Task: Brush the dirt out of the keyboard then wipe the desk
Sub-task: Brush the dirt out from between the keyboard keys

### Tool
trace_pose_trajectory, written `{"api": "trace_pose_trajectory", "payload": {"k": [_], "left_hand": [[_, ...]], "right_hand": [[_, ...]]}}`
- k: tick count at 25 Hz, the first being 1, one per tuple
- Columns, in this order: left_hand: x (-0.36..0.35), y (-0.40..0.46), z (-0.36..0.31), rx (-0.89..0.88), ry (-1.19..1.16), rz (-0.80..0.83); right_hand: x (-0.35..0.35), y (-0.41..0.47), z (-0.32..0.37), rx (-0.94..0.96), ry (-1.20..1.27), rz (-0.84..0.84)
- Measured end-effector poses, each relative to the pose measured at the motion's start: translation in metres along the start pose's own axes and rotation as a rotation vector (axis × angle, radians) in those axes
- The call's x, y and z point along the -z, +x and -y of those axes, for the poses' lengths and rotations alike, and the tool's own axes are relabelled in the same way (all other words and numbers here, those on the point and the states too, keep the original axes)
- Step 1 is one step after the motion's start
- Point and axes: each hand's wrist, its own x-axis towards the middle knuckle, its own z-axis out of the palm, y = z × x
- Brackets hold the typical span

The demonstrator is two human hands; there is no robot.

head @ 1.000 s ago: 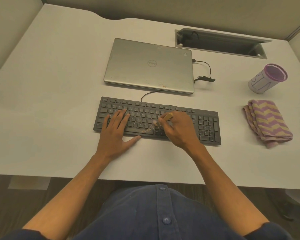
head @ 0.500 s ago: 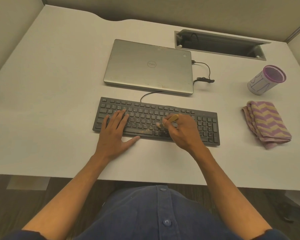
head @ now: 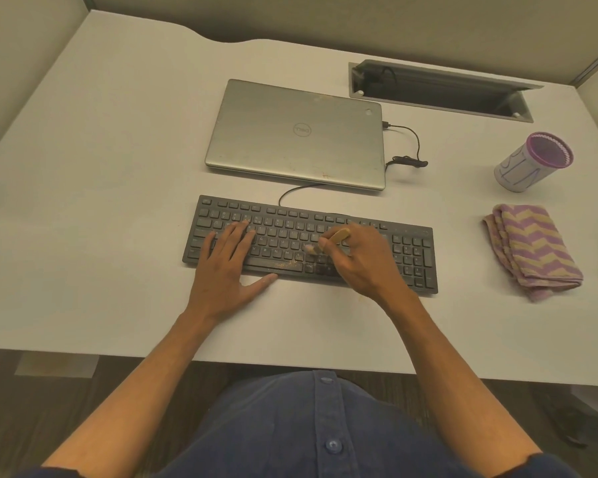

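Note:
A black keyboard (head: pixel 411 251) lies across the middle of the white desk (head: pixel 101 188). Brownish dirt (head: pixel 287 263) is scattered along its space bar. My left hand (head: pixel 228 267) rests flat on the keyboard's left half, fingers spread, thumb on the desk in front. My right hand (head: pixel 363 263) is shut on a small tan-handled brush (head: pixel 328 240), whose bristles touch the keys just right of the dirt. A folded purple and yellow zigzag cloth (head: pixel 532 250) lies on the desk to the right of the keyboard.
A shut silver laptop (head: pixel 297 136) sits behind the keyboard, with a black cable (head: pixel 411 153) plugged into its right side. A purple-rimmed cup (head: pixel 532 163) stands at the right. An open cable slot (head: pixel 439 93) is set into the desk's back. Cubicle walls surround the desk.
My right hand and the brush have shifted slightly right and back along the keys. My left hand stays flat on the keyboard.

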Motion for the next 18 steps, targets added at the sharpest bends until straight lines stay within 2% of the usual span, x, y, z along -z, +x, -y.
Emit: {"api": "trace_pose_trajectory", "payload": {"k": [3,6,12,15,18], "left_hand": [[0.000,0.000,0.000,-0.002,-0.001,0.000],[0.000,0.000,0.000,-0.001,-0.006,-0.008],[0.000,0.000,0.001,-0.004,0.000,0.002],[0.000,0.001,0.001,-0.008,0.004,0.007],[0.000,0.001,0.001,-0.005,-0.001,0.007]], "right_hand": [[0.005,0.007,-0.011,-0.115,-0.043,0.069],[0.008,0.002,-0.005,-0.049,-0.022,-0.012],[0.015,0.006,-0.015,-0.135,-0.144,0.064],[0.012,0.007,-0.009,-0.097,-0.040,0.003],[0.009,0.007,-0.014,-0.121,-0.098,0.072]]}}
